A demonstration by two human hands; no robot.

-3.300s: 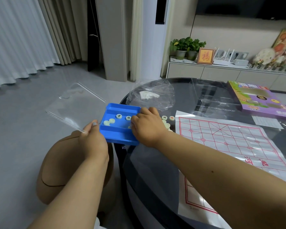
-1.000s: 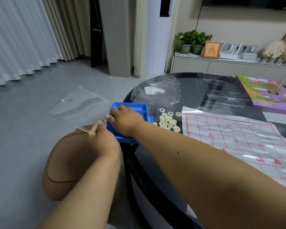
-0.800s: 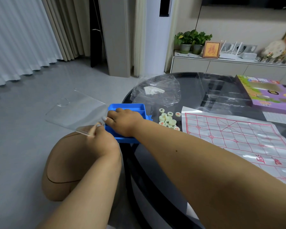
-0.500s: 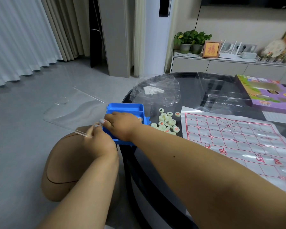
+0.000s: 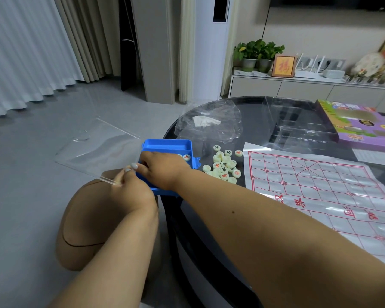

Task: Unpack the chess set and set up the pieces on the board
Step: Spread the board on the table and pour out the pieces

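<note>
With the left hand [image 5: 132,192] pinching the clear lid [image 5: 93,153] and the right hand [image 5: 162,168], grip hidden, in the tray [image 5: 167,144] overhanging the tabletop [image 5: 260,121], a tip could spill pieces [image 5: 223,166] onto the floor.

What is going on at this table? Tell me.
A person is unpacking a chess set. The left hand holds the clear lid out past the table edge, while the right hand reaches into the blue tray. Most pieces lie heaped on the table beside the board, which has none on it.
</note>
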